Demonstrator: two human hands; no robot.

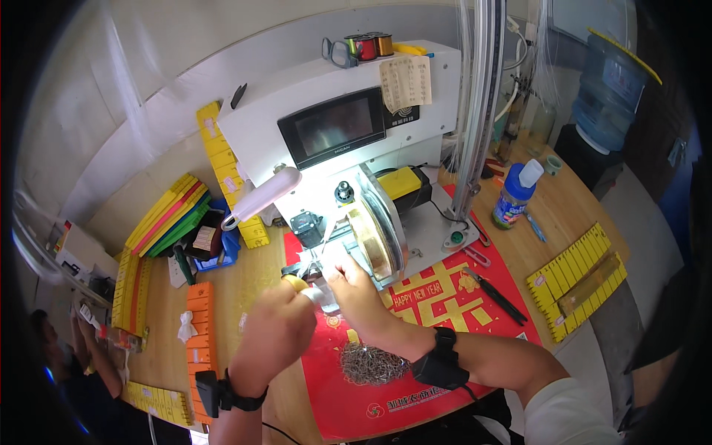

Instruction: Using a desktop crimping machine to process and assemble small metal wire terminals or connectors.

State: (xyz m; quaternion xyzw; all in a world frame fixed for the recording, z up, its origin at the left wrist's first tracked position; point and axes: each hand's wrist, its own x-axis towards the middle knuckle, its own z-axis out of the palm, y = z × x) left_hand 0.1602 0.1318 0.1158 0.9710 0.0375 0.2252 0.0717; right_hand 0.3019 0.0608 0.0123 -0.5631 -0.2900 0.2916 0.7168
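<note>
Printed lettering marks the red mat (332, 387). The left hand (282, 322) is curled on a yellow piece (295, 282) before the white machine (258, 135), long axis and direction unclear; whether the right hand (356, 288) grips anything, I cannot tell. Beyond hangs a handwritten note (406, 84).

I see lettering (417, 294) on the red mat (330, 393) before me — also below the dark screen (334, 130) and across the tan paper (404, 83).

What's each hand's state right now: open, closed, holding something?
Left hand: curled at a small yellow piece; whether it grips this cannot be told.
Right hand: partly curled beside the gold wheel; anything held is hidden.
</note>
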